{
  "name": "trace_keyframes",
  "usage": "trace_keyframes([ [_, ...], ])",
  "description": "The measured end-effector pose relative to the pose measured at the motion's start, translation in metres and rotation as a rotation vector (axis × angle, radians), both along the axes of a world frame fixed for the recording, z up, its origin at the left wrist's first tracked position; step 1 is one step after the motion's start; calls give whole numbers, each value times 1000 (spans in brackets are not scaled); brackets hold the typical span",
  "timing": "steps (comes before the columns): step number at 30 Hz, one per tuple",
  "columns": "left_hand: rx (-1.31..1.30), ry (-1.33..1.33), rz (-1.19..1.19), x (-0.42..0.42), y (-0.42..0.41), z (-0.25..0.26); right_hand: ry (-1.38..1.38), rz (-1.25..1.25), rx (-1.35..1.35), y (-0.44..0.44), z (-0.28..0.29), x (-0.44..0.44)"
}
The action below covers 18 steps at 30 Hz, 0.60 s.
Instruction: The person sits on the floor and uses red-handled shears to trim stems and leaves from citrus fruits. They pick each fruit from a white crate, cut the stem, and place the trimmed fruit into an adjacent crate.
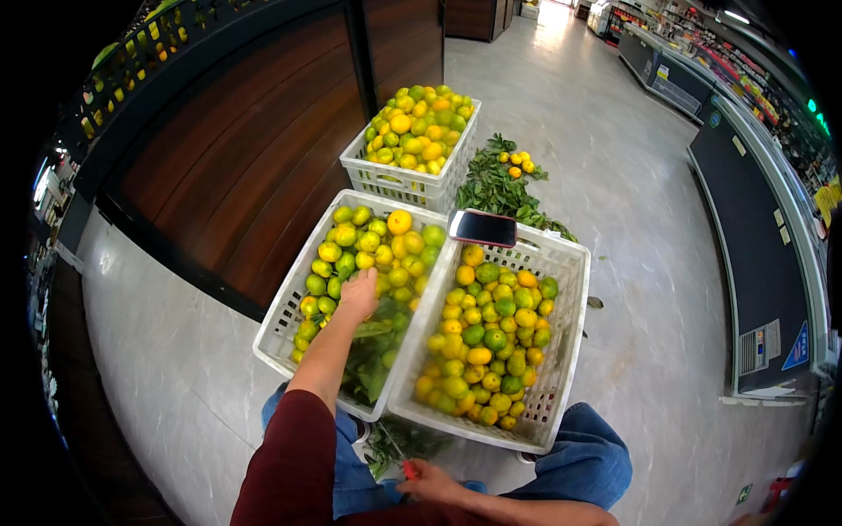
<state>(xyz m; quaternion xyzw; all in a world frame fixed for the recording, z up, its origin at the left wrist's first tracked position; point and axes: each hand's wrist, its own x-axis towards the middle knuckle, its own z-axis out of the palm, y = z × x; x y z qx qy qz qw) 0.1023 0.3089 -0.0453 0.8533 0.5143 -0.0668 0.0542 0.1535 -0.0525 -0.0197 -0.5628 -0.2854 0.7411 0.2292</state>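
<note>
My left hand reaches into the left white plastic crate, among green and yellow citrus fruit. Its fingertips are at the fruit; whether they grip one is hidden. Leafy sprigs lie in that crate's near end. Low between my knees, my right hand is closed around a red-handled tool with a thin metal blade. A right white crate holds loose mandarin-like fruit and stands against the left one. A smartphone rests across the far rims, screen up.
Beyond stands another crate heaped with citrus. Cut leafy branches and a few orange fruits lie on the floor beside it. A wood-panelled display stand borders the left; chest freezers line the right. Leaves lie between my feet.
</note>
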Motion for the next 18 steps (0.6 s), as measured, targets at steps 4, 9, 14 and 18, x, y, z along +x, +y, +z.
trace_keyframes([
  [4, -175, -309, 164, 2, -3, 0, -19, -113, 54, -1, -6, 3],
  [9, -912, -899, 564, -8, 5, 51, -169, -102, 108, 17, 33, 20],
  [14, -1228, -1292, 722, -23, -45, 103, -384, -164, 374, 27, 55, 28],
  [18, -1469, -1471, 850, -39, -108, 109, -577, -162, 615, 35, 62, 31],
])
